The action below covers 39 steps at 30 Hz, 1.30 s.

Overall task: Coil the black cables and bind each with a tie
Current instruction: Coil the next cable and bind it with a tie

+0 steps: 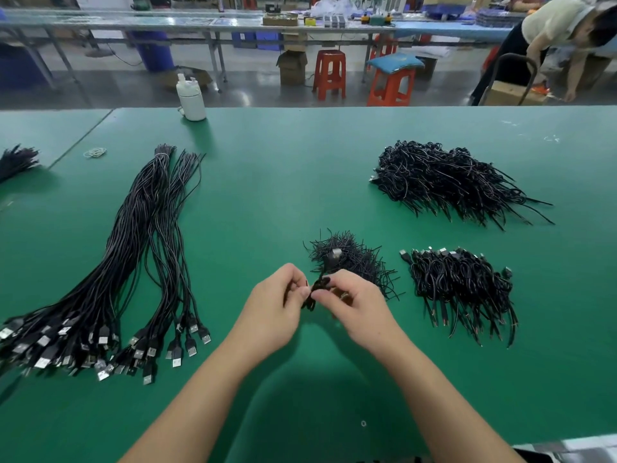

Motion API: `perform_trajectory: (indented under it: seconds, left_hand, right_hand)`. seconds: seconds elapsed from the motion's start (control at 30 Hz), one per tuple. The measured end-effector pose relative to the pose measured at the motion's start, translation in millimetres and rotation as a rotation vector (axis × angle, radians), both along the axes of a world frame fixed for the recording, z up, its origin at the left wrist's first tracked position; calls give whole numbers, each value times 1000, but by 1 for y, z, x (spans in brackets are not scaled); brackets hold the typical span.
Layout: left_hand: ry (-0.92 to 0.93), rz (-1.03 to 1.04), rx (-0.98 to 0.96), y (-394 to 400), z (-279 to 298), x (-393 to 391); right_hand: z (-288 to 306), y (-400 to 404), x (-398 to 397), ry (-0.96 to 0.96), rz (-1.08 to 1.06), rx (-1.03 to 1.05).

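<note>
Pinching from both sides, the left hand (273, 302) and right hand (354, 302) hold a small coiled black cable (317, 290) just above the green table (300, 182), fingers curled tight around it. It's a short dark bundle, its plug (335, 254) poking up behind. Whether a tie is on it is hard to make out; the fingers cover the middle. Loose ties (350, 259) lie heaped just beyond, straight cables (133, 262) to the left, partly cut off at the edge.
</note>
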<state>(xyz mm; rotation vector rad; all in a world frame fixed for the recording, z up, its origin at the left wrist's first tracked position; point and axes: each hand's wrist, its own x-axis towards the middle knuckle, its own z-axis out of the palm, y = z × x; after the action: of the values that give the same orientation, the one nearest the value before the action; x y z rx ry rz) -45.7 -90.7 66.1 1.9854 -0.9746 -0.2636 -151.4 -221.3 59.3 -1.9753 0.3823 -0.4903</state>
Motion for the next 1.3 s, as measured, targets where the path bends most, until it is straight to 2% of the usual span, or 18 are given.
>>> perform_trajectory:
  seconds: [0.1, 0.33, 0.4, 0.47, 0.6, 0.77, 0.83, 0.93, 1.0, 1.13, 1.3]
  left_hand:
    - [-248, -69, -44, -1, 0, -6]
    - [-710, -121, -124, -1, -14, -9]
    - [-806, -136, -170, -4, -21, -9]
    - [-826, -127, -193, -7, -29, -9]
    - [-750, -50, -152, -14, -53, -9]
    - [-645, 114, 103, 1, -90, 18]
    - [-597, 172, 177, 10, -101, 29]
    - [-550, 234, 219, 14, -107, 36]
    - [-540, 241, 246, 12, -109, 35]
    - [-509, 237, 282, 14, -112, 34]
    - [-487, 234, 295, 14, -112, 33]
  right_hand:
    - [-1, 1, -1, 61, 20, 38]
    - [-2, -1, -3, 134, 160, 710]
    - [-2, -5, -6, 148, 188, 816]
    - [-1, -10, -10, 174, 171, 822]
    - [6, -21, -17, 252, 49, 594]
    - [34, -70, -40, 381, -113, 186]
    - [45, -96, -53, 477, -176, 49]
    - [54, -140, -69, 688, -335, -333]
    - [54, -168, -77, 824, -422, -473]
    - [44, -209, -84, 948, -536, -517]
    - [25, -219, -82, 1070, -610, -491]
